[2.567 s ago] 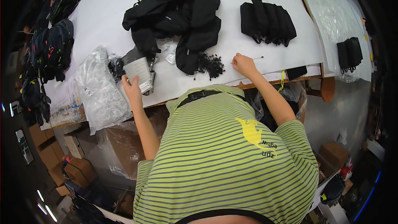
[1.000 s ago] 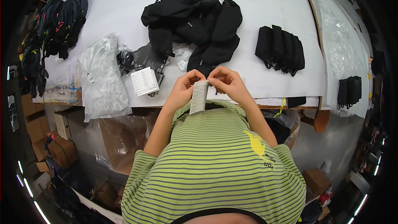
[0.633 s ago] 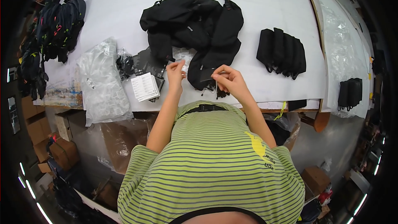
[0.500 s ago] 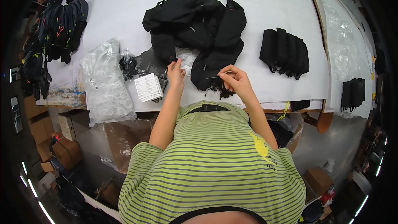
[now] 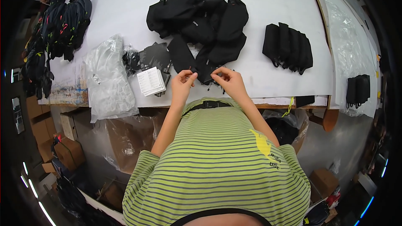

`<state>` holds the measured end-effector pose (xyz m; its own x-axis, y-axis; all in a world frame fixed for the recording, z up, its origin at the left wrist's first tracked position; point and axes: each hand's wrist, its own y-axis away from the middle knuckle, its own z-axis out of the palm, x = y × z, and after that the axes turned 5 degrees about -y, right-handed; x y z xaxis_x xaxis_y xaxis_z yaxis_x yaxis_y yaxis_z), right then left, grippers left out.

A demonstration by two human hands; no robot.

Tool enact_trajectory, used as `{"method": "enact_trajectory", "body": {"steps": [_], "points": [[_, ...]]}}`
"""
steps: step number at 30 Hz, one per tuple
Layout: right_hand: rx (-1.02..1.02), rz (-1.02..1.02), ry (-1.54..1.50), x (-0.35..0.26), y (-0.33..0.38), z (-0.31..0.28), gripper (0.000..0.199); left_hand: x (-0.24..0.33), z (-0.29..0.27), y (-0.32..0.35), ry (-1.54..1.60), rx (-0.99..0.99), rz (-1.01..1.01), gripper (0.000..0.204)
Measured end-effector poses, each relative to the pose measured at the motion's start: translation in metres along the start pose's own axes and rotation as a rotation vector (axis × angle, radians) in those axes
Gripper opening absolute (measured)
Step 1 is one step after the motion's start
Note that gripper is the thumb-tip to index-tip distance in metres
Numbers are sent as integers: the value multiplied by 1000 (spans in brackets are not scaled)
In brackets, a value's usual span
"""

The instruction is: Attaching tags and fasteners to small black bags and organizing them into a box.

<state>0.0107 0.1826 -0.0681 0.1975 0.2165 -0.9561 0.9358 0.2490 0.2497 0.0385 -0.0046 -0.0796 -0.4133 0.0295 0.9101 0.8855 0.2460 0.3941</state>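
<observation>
A: White table (image 5: 272, 0). Where's the black pouch (image 5: 181, 53)?
B: Near side of black bags (image 5: 180, 14); left hand (image 5: 183, 84) seems to pinch its end.
A: And right hand (image 5: 230, 83)?
B: Grip: can't tell. Risk: loose left pinch, pouch slips.

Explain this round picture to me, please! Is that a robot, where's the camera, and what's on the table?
No robot here: these are a person's own bare left hand and right hand. A wide camera on the person's head looks down past the green striped shirt, and it makes straight edges bend. On the white flat table lies a heap of soft black fabric items. Left of it are a stack of white paper cards and a pile of clear plastic; right of it, a row of black fabric bundles. Both hands are close to the heap's near end, thumbs and fingertips together; what they may pinch is too small to tell.
</observation>
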Motion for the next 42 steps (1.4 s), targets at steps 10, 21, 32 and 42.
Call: {"method": "enact_trajectory", "body": {"steps": [10, 21, 32, 42], "points": [[-140, -111, 140, 2, 4, 21, 14, -22, -9, 22, 192, -255, -4, 18], [-217, -189, 224, 6, 12, 26, 19, -10, -11, 40, -221, -91, 140, 13], [-147, -34, -480, -15, 21, -9, 10, 37, -18, 55, 386, -131, 136, 10], [-134, 115, -614, -36, 32, 2, 15, 45, 6, 59, 9, -268, 263, 10]]}}
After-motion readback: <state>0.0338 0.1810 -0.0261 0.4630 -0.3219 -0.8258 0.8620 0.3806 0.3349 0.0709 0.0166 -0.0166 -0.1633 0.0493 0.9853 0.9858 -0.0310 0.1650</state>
